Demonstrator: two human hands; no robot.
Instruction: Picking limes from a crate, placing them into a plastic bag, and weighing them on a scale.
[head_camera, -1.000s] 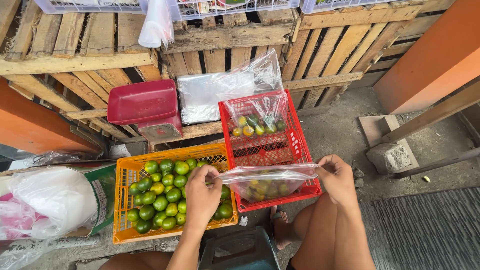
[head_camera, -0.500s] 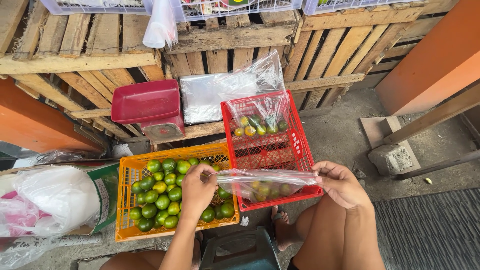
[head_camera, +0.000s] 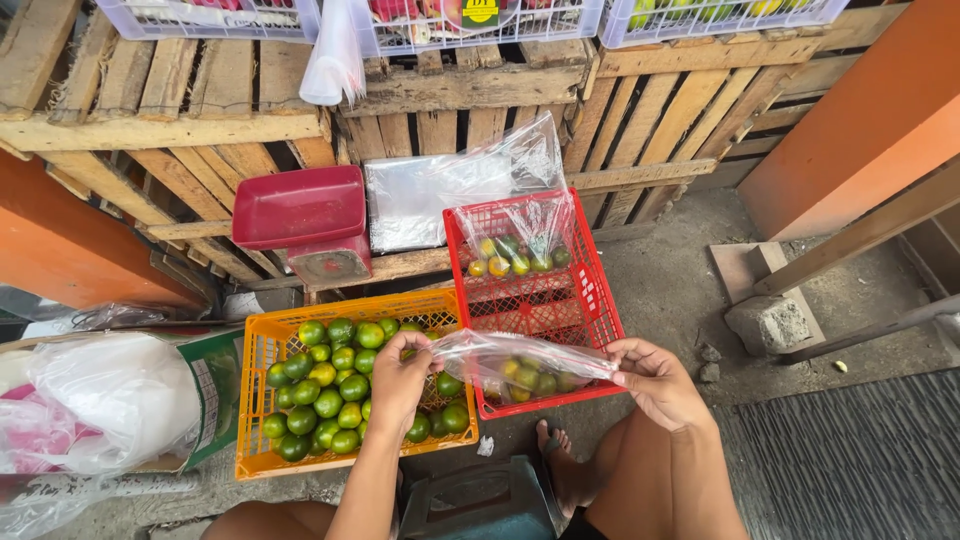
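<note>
Stacked wooden pallets (head_camera: 200, 130) back a grey concrete floor (head_camera: 690, 290) (orange wall (head_camera: 860, 110) right).

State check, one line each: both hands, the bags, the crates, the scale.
Left hand: shut on clear plastic bag of small citrus fruit, pinching its left end.
Right hand: shut on the same bag's right end.
Clear plastic bag: stretched level, partly filled.
Second clear fruit bag: lying in red plastic crate, mouth open.
Orange plastic crate: filled with green citrus.
Red weighing scale: pan empty.
</note>
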